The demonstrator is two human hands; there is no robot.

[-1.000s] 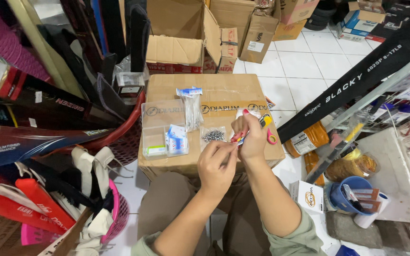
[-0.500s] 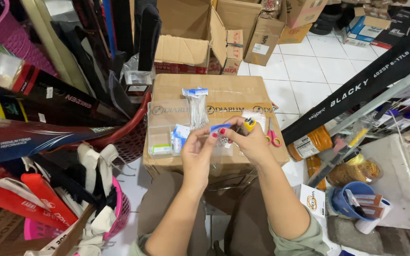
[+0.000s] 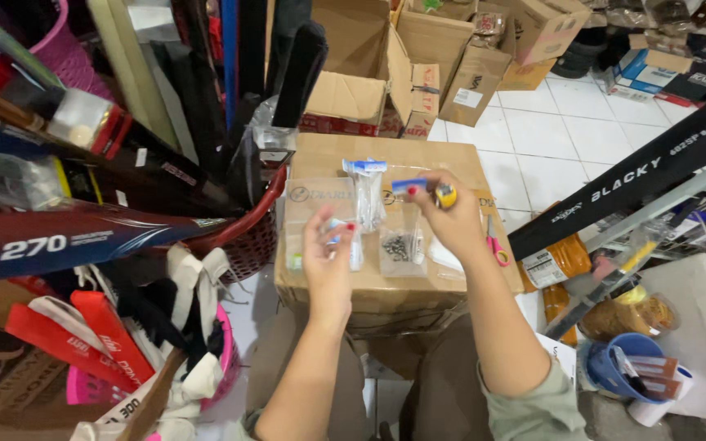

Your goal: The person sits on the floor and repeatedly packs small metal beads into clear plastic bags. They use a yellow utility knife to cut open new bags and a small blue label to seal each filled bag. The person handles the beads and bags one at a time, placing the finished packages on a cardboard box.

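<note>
Head view | right hand (image 3: 451,222) fingers pinch blue-yellow tool (image 3: 428,189) | left hand (image 3: 328,261) apart

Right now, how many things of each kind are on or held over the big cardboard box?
Clear plastic bags: 4, as far as I can tell
Pink-handled scissors: 1
Yellow-and-blue tool in the right hand: 1
Total: 6

Box top (image 3: 451,167): far half bare, open to a hand. Near half crowded with clear bags (image 3: 402,241) and a tall packet (image 3: 367,192); scissors (image 3: 496,245) at right edge. Left approach blocked by red basket (image 3: 247,237) and rod cases (image 3: 83,237). Right blocked by black rod tube (image 3: 631,188). Tiled floor (image 3: 557,131) beyond lies open.
</note>
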